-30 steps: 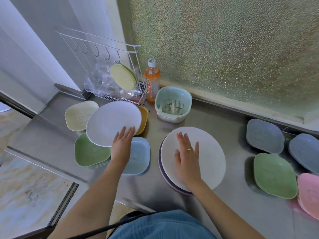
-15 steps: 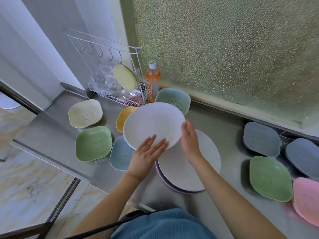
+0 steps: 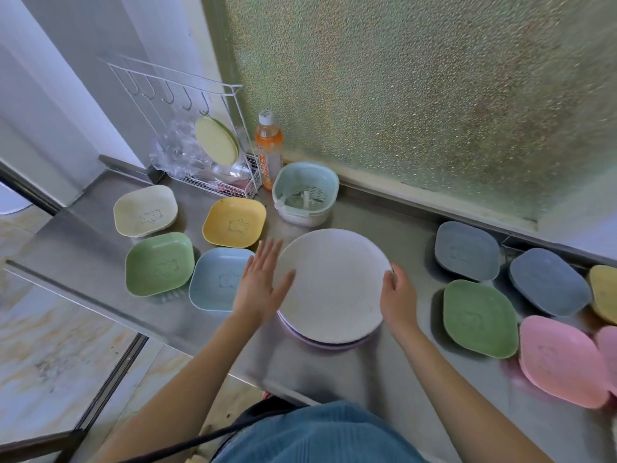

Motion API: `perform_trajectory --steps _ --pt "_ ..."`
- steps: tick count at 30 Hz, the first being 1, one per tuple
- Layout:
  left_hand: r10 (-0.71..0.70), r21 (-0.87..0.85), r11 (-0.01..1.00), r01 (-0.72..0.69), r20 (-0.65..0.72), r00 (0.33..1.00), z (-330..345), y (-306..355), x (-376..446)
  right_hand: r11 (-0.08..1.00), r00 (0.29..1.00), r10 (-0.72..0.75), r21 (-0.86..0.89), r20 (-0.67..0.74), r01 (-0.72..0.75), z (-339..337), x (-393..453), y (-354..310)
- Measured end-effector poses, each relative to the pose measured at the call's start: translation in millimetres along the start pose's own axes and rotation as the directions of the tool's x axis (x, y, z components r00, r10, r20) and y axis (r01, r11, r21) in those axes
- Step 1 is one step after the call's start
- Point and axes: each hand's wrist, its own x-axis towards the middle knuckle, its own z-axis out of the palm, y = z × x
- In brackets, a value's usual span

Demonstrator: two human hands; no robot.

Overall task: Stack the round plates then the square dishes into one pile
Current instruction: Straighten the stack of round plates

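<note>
Round plates sit piled between a flat, spread left hand and a right hand cupping their rim.

A stainless-steel bench runs beneath a pebbled, frosted-glass window that admits diffuse greenish daylight. Pale wall panels stand at the left. A white wire rack with hooks occupies the far-left corner of the bench. Marbled beige floor tiles lie beyond the bench's left edge.
</note>
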Motion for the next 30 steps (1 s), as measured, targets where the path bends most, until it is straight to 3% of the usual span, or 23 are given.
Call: perform_trajectory --steps 2,3,6,10,14,17,20,25,30 --pt "-0.202 -0.096 0.973 0.211 0.094 0.975 9.1 3.2 3.6 0.989 1.0 0.003 -0.148 0.016 -0.001 -0.9 -0.2 4.8" --pt "-0.238 -0.096 0.963 0.252 0.133 0.962 13.3 3.9 3.5 0.966 0.999 0.007 -0.257 0.031 0.001 -1.8 0.5 6.3" --pt "-0.234 -0.031 0.969 0.243 0.18 0.955 21.5 5.4 -0.7 0.872 0.998 0.004 -0.489 0.07 0.031 -4.1 2.1 10.3" --pt "-0.25 -0.042 0.965 0.259 0.151 0.956 24.2 10.3 2.3 0.804 0.997 -0.026 -0.591 0.075 0.066 -1.9 1.6 14.8" --pt "-0.241 -0.118 0.96 0.254 0.108 0.964 27.5 9.0 1.0 0.822 0.995 -0.016 -0.565 0.102 0.071 -1.2 5.5 16.6" --pt "-0.247 -0.143 0.96 0.239 -0.041 0.968 26.4 3.4 -3.6 0.87 0.992 0.028 -0.492 0.124 0.037 -5.6 4.9 19.0" --pt "-0.363 -0.087 0.931 0.353 -0.169 0.916 24.3 -10.8 -9.3 0.921 0.984 0.105 -0.387 0.145 -0.042 -9.5 -2.5 25.6" --pt "-0.414 0.214 0.891 0.401 0.013 0.91 27.5 -51.0 -18.5 0.962 0.969 0.156 -0.252 0.192 -0.105 -10.0 -11.8 29.9" --pt "-0.355 0.311 0.895 0.321 0.06 0.933 27.1 -61.6 -25.0 0.968 0.967 0.166 -0.218 0.193 -0.123 -7.8 -10.3 31.7"
